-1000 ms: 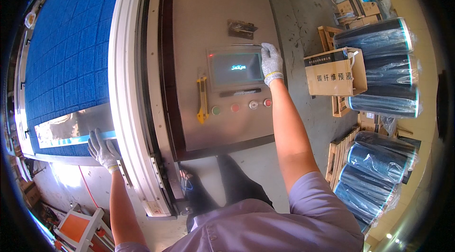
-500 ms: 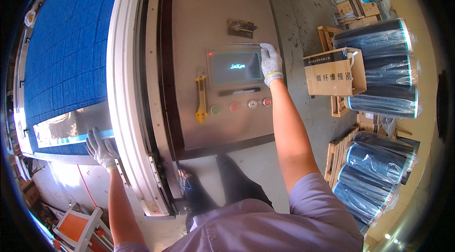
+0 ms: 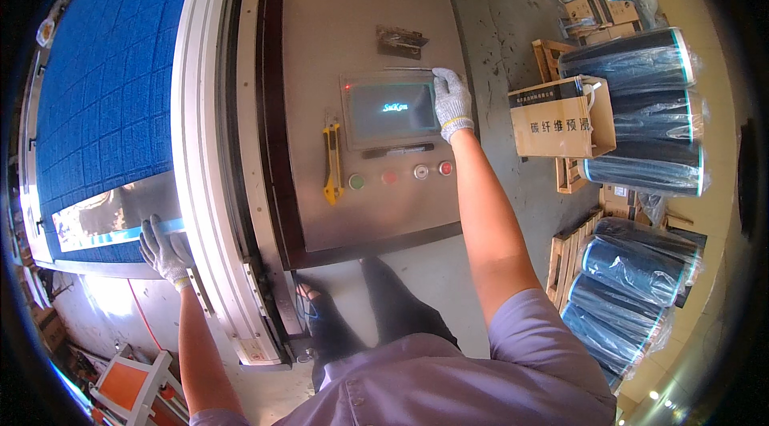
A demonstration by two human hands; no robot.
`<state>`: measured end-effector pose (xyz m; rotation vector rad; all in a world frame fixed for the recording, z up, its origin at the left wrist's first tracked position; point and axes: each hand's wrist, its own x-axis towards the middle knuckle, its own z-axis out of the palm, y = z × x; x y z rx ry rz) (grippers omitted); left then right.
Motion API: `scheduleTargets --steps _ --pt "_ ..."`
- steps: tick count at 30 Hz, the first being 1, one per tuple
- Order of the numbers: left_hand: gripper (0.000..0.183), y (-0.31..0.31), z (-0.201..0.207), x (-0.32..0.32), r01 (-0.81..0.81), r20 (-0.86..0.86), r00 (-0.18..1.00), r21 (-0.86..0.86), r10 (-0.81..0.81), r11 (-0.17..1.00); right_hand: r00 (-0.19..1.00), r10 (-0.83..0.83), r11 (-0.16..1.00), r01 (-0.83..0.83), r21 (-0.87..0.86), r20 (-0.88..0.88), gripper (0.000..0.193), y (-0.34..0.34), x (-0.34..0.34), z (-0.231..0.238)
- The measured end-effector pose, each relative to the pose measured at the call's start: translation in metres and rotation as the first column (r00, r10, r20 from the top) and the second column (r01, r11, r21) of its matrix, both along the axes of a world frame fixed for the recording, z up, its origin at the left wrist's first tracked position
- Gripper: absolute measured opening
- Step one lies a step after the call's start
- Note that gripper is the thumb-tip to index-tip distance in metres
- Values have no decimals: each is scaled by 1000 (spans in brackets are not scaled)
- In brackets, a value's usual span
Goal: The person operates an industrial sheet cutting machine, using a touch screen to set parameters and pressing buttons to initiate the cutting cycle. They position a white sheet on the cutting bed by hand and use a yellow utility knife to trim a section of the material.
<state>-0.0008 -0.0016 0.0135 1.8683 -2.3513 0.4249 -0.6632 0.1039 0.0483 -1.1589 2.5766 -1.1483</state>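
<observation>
Head view: the left hand (image 3: 166,254), spread, seems to steady the dark sheet (image 3: 144,203) on the blue bed (image 3: 108,89), while the right hand (image 3: 453,103), grip unclear, is at the screen (image 3: 391,123), where pressing would need one fingertip.

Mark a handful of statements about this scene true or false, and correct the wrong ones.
1. The right hand is at the right edge of the screen. True.
2. The yellow cutter lies right of the screen. False: it lies left of it.
3. The left hand is at the glossy sheet. True.
4. Both hands are bare. False: both are gloved.
5. The green button is leftmost in its row. True.
</observation>
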Motion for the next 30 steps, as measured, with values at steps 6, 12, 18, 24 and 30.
scheduleTargets --steps 6,12,18,24,30 --pt "63 1 3 -3 1 -29 1000 -3 -1 1000 990 4 1000 -1 20 -142 16 0 2 1" --pt "63 0 0 -1 -16 5 1000 5 16 1000 999 7 1000 -6 11 -46 17 0 8 9" --pt "63 -2 -8 8 -9 27 1000 5 9 1000 961 81 995 -65 70 -263 22 0 38 28" --pt "62 -2 -6 7 13 0 1000 3 -13 1000 842 336 933 -238 269 -422 26 6 93 42" --pt "62 -2 -6 5 2 -6 1000 13 -2 1000 864 327 924 -208 321 -383 28 6 103 35"
